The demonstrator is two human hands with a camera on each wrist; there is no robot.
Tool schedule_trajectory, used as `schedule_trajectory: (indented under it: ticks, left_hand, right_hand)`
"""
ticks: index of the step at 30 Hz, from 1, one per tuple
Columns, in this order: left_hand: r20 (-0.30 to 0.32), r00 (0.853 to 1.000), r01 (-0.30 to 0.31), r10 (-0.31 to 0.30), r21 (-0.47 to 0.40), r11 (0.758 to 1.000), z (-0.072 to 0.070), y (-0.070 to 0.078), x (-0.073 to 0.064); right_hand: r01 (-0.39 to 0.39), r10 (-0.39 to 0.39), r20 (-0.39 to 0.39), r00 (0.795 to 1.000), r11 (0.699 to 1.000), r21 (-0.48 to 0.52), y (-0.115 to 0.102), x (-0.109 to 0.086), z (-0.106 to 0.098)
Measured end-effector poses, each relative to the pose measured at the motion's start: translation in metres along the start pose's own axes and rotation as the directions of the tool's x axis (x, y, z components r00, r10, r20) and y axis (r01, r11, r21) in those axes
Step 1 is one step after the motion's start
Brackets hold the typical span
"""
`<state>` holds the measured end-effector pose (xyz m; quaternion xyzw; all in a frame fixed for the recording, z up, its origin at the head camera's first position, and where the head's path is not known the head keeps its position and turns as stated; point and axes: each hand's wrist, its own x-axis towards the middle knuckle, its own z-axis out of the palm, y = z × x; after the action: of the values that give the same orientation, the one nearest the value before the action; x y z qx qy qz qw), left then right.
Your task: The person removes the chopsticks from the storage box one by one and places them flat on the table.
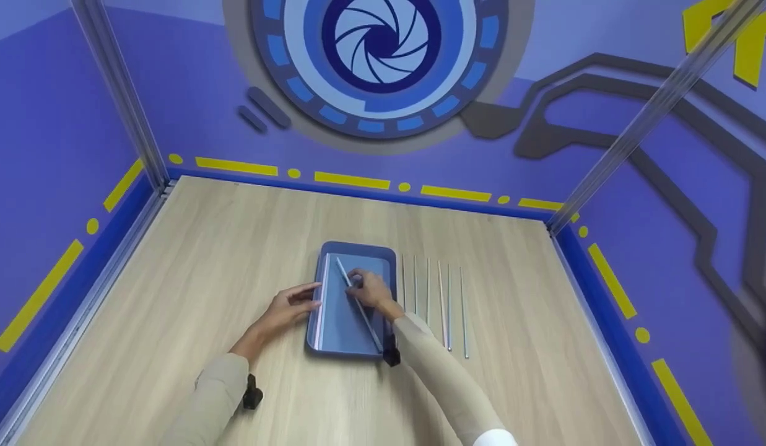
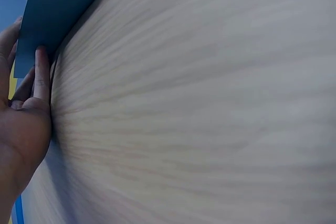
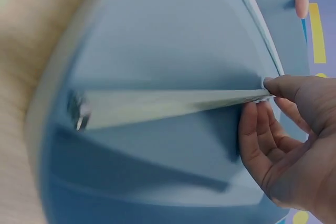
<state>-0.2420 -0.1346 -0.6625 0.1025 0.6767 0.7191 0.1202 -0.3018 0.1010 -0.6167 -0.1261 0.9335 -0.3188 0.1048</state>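
A shallow blue-grey tray (image 1: pixel 352 248) lies on the wooden table. My right hand (image 1: pixel 370 290) is over it, pinching a long pale straw (image 3: pixel 178 108) between thumb and fingertips. The straw slants across the tray's inside, and its near end (image 3: pixel 80 115) looks shiny in the right wrist view. Along the tray's left inner wall lie light straws (image 1: pixel 324 303); their exact count is unclear. My left hand (image 1: pixel 290 306) holds the tray's left wall, with fingers on both sides of it in the left wrist view.
Several thin straws (image 1: pixel 462 310) lie roughly parallel on the table to the right of the tray, some partly covered by my right arm. Purple panels (image 1: pixel 333 148) with metal corner posts (image 1: pixel 119 93) enclose the table (image 1: pixel 234 248) at the back and sides.
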Motion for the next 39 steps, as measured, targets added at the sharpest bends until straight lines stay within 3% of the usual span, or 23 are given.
schedule_trajectory:
  ticks: [3,9,15,20,33,39]
  left_hand:
    - [-0.011,1.0,-0.002,0.002,0.0,1.0,0.0,0.0,0.001]
    - [-0.019,1.0,-0.007,0.007,0.011,1.0,0.001,0.0,0.002]
    - [-0.031,0.999,-0.024,0.025,0.037,0.999,0.001,0.0,0.002]
    - [-0.023,1.0,-0.017,0.018,0.037,0.999,0.0,-0.001,0.002]
    - [-0.008,1.0,-0.013,0.013,0.043,0.999,0.001,-0.001,0.001]
    - [-0.014,1.0,-0.001,0.001,0.041,0.999,0.001,0.001,0.0]
  right_hand:
    - [0.028,-0.028,-0.007,1.0,0.999,0.017,0.0,-0.001,-0.004]
    - [0.005,-0.004,-0.013,1.0,0.996,0.089,0.003,-0.006,-0.01]
    - [0.041,-0.043,0.006,0.999,0.98,0.194,0.004,-0.012,-0.02]
    - [0.031,-0.032,0.0,0.999,0.965,0.259,0.007,-0.014,-0.026]
    - [-0.046,0.039,0.025,0.999,0.878,0.476,0.016,-0.021,-0.045]
    - [-0.065,0.068,0.011,0.998,0.867,0.494,0.026,-0.027,-0.049]
